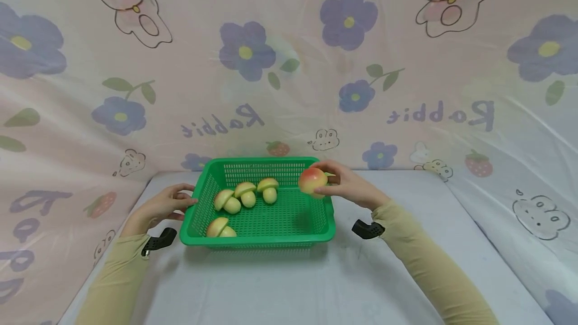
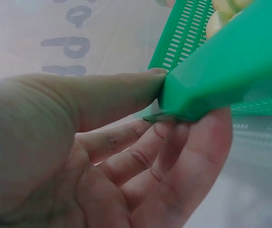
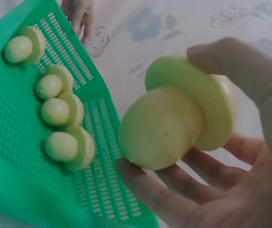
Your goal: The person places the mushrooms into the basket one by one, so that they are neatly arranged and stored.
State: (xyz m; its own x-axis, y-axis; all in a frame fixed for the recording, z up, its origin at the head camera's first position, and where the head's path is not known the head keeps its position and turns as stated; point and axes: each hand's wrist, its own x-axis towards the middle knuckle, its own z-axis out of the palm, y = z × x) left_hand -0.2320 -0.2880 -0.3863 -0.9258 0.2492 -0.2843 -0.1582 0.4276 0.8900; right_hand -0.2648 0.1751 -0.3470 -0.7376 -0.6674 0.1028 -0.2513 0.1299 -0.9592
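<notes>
Gripping a likely light, stiff mushroom (image 3: 181, 116) — cap (image 3: 216, 109) suits best — your right hand (image 1: 352, 183) curls; your left hand (image 1: 161, 205) pinches the basket (image 1: 257, 239).

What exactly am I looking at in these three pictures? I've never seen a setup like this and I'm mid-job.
There's no machine here: each grip is a person's bare hand. The widest picture comes from a camera worn on the head, looking forward and down. The other two come from cameras worn on the left and right wrists, each looking at its own hand's work.

On the white table stands a green basket with four mushrooms lying in it. A printed cloth hangs behind.

The left grip pinches the edge of the basket at its left end. The right grip holds a fifth mushroom between thumb and fingers, near the basket's right end.
</notes>
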